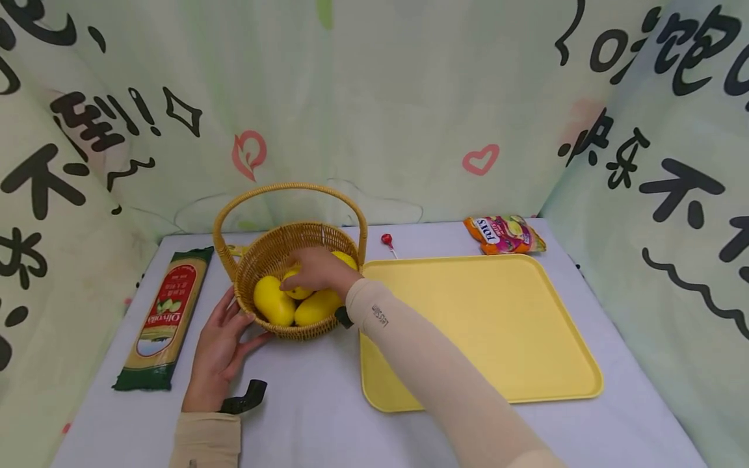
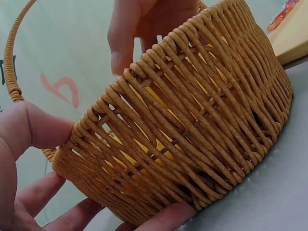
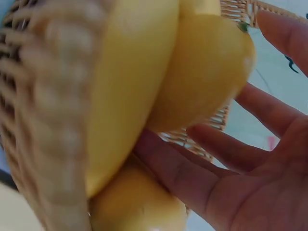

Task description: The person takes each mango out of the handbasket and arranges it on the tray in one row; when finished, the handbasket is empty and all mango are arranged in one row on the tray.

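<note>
A wicker basket (image 1: pixel 305 332) with a tall arched handle stands on the cloth, holding several yellow mangoes (image 1: pixel 274 301). From the front left, my left hand (image 1: pixel 219 348) grips the basket's side; the left wrist view shows fingertips at the rim and another finger low on the weave. Inside the basket is my right hand (image 1: pixel 320 270), reaching over the mangoes. In the right wrist view its fingers (image 3: pixel 183 183) are spread loosely, some beside and behind a mango (image 3: pixel 207 72) with a green stem end. Part of the basket wall blurs the left of that view.
Right of the basket lies a yellow tray (image 1: pixel 480 325), under my right forearm. A long green-and-tan package (image 1: pixel 166 318) lies at the left. Behind the tray are a red lollipop (image 1: pixel 387 240) and a colourful snack bag (image 1: pixel 506 234). Printed curtains (image 1: pixel 374 130) enclose the table.
</note>
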The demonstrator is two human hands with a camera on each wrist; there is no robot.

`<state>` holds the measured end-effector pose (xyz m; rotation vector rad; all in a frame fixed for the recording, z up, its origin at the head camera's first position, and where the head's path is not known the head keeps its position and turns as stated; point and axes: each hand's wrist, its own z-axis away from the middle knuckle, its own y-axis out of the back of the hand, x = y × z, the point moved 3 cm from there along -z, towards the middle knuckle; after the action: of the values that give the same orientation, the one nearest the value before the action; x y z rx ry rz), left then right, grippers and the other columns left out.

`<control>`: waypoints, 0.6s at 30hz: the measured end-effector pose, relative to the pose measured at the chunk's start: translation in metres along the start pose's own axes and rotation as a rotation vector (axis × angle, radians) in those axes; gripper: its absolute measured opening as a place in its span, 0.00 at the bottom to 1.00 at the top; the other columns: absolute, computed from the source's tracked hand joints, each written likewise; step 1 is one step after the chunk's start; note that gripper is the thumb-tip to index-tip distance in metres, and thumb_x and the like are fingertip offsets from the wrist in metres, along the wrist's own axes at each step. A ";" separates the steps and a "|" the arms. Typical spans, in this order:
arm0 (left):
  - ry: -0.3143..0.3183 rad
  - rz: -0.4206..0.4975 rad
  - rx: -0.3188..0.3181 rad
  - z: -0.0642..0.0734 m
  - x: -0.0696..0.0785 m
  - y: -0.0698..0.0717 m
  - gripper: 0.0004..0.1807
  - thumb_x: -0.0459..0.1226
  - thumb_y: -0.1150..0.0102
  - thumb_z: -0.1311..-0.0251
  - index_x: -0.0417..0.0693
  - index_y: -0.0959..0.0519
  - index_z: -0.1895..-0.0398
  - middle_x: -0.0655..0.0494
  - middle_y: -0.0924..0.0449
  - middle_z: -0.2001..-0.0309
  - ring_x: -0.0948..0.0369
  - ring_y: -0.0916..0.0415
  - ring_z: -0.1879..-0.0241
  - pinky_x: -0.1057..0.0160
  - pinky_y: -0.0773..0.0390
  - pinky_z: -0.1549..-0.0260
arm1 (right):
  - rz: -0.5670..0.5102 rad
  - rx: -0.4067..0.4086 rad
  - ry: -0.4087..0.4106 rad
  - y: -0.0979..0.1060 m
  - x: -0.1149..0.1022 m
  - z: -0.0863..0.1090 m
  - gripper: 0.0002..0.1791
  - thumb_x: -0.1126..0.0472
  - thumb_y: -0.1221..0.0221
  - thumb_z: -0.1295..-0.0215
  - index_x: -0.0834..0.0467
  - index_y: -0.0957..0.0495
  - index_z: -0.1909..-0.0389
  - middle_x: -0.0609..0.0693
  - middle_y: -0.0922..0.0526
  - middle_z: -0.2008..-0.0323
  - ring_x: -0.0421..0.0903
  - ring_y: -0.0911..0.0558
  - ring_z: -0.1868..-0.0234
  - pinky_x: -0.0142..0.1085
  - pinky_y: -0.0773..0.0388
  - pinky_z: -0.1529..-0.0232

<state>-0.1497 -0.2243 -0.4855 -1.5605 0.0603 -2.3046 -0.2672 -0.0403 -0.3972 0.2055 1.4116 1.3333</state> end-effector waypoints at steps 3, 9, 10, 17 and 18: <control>-0.004 0.000 0.002 -0.001 0.000 -0.001 0.43 0.32 0.48 0.22 0.83 0.48 0.16 0.64 0.52 0.13 0.52 0.37 0.22 0.43 0.18 0.41 | 0.003 -0.015 -0.023 -0.005 -0.001 -0.002 0.31 0.49 0.32 0.33 0.53 0.21 0.30 0.49 0.16 0.35 0.47 0.22 0.36 0.38 0.24 0.33; 0.006 0.016 0.009 0.000 0.000 -0.001 0.43 0.32 0.48 0.23 0.82 0.48 0.16 0.65 0.53 0.13 0.53 0.37 0.22 0.44 0.17 0.41 | 0.030 -0.007 -0.029 -0.009 -0.004 -0.004 0.29 0.56 0.32 0.36 0.51 0.19 0.32 0.49 0.15 0.42 0.47 0.24 0.47 0.34 0.25 0.49; 0.005 0.017 0.009 0.000 0.000 -0.001 0.43 0.32 0.48 0.23 0.82 0.48 0.16 0.65 0.53 0.13 0.53 0.37 0.22 0.44 0.17 0.41 | 0.030 -0.004 -0.031 -0.009 -0.004 -0.004 0.29 0.56 0.32 0.36 0.51 0.19 0.33 0.49 0.15 0.42 0.47 0.24 0.47 0.33 0.25 0.50; 0.003 0.022 0.003 0.000 0.000 -0.001 0.42 0.32 0.49 0.22 0.82 0.48 0.16 0.65 0.53 0.13 0.53 0.37 0.22 0.45 0.16 0.41 | 0.018 0.033 -0.024 -0.009 -0.007 -0.003 0.28 0.60 0.29 0.40 0.53 0.17 0.36 0.51 0.16 0.39 0.49 0.26 0.44 0.33 0.25 0.51; 0.003 0.023 0.001 0.000 0.000 -0.001 0.42 0.32 0.49 0.22 0.82 0.48 0.16 0.65 0.53 0.13 0.53 0.37 0.22 0.45 0.16 0.42 | 0.012 0.040 -0.023 -0.008 -0.008 -0.002 0.28 0.61 0.29 0.41 0.53 0.16 0.37 0.51 0.16 0.38 0.49 0.26 0.44 0.33 0.25 0.51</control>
<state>-0.1503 -0.2236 -0.4850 -1.5480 0.0775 -2.2886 -0.2621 -0.0501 -0.4000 0.2550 1.4211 1.3090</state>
